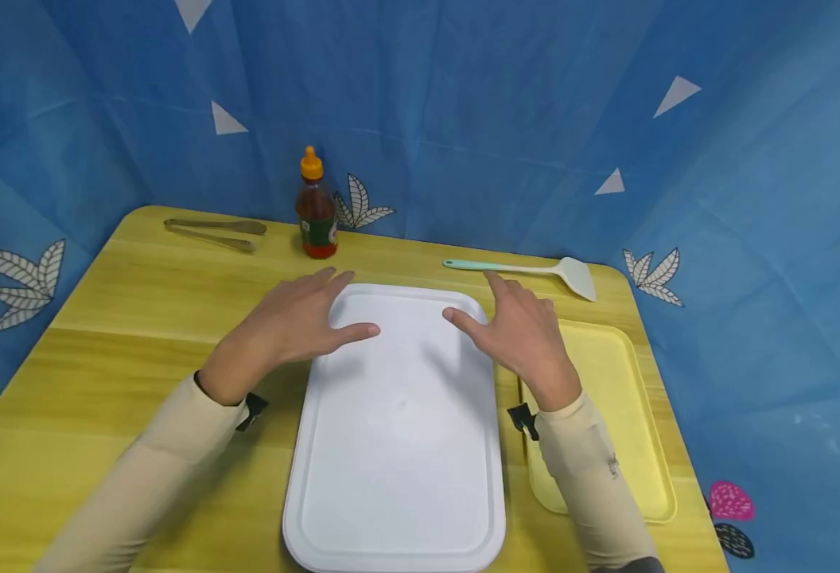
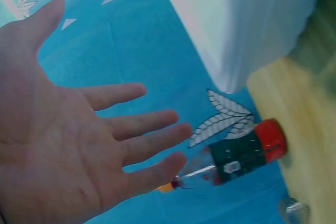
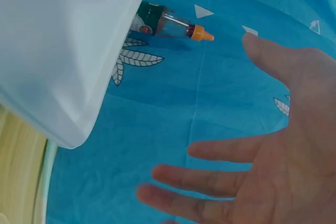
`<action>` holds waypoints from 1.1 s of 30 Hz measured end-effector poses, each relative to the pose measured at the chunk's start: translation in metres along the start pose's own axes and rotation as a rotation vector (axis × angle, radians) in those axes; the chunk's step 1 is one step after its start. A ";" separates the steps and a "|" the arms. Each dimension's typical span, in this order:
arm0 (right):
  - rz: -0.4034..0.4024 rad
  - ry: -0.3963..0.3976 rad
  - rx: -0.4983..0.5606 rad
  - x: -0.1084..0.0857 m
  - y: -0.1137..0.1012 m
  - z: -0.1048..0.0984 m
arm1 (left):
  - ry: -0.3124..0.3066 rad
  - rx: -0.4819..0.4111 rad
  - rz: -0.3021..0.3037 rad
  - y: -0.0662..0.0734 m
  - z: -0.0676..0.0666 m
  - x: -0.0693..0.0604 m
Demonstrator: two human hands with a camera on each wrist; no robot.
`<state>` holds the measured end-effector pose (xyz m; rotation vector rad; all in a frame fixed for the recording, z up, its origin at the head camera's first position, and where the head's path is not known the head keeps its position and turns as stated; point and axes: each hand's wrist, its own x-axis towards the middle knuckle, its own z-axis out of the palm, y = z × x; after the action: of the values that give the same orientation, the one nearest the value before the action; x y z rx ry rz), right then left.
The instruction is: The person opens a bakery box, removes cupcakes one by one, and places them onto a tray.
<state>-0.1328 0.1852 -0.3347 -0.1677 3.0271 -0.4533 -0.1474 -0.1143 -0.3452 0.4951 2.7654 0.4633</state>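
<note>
A white plastic box (image 1: 400, 446) with a flat, rimmed top and rounded corners stands in the middle of the table. Above its far left corner hovers my left hand (image 1: 287, 326), fingers spread and thumb pointing inward. My right hand (image 1: 516, 330) is held over the far right side in much the same pose. Both palms are bare in the wrist views, where the left hand (image 2: 79, 145) and the right hand (image 3: 283, 156) appear apart from the box's tall side walls (image 2: 247, 19). What the box contains is hidden.
A sauce bottle (image 1: 317, 215) with an orange nozzle cap stands at the table's back edge. Wooden tongs (image 1: 215, 231) lie to its left. At the back right is a spatula (image 1: 570, 274) with a mint handle. A yellow tray (image 1: 616, 414) lies right of the box, partly under my right forearm.
</note>
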 end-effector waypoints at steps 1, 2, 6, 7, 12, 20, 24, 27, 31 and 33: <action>0.007 -0.025 0.005 -0.001 0.002 -0.001 | -0.011 -0.010 -0.010 -0.003 0.001 -0.002; 0.012 -0.046 0.008 -0.001 0.004 -0.002 | -0.022 -0.016 -0.021 -0.006 0.002 -0.004; 0.005 -0.081 0.006 -0.004 0.013 -0.005 | -0.057 -0.033 -0.070 -0.019 0.007 -0.013; 0.002 -0.086 0.005 -0.005 0.015 -0.005 | -0.066 -0.034 -0.080 -0.021 0.008 -0.015; 0.003 -0.149 -0.015 -0.010 0.021 0.000 | -0.120 -0.067 -0.094 -0.031 0.014 -0.025; -0.031 -0.218 -0.021 -0.018 0.024 0.007 | -0.142 -0.141 -0.094 -0.041 0.031 -0.038; -0.021 -0.253 -0.007 -0.024 0.031 0.011 | -0.152 -0.177 -0.094 -0.045 0.039 -0.044; -0.009 -0.286 -0.006 -0.029 0.037 0.019 | -0.141 -0.178 -0.086 -0.048 0.042 -0.048; 0.000 -0.311 -0.007 -0.037 0.043 0.029 | -0.134 -0.191 -0.075 -0.050 0.047 -0.055; 0.001 -0.315 -0.010 -0.040 0.046 0.032 | -0.131 -0.206 -0.067 -0.050 0.050 -0.058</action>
<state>-0.0946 0.2244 -0.3768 -0.2153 2.7214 -0.3719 -0.0931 -0.1677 -0.3955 0.3684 2.5643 0.6659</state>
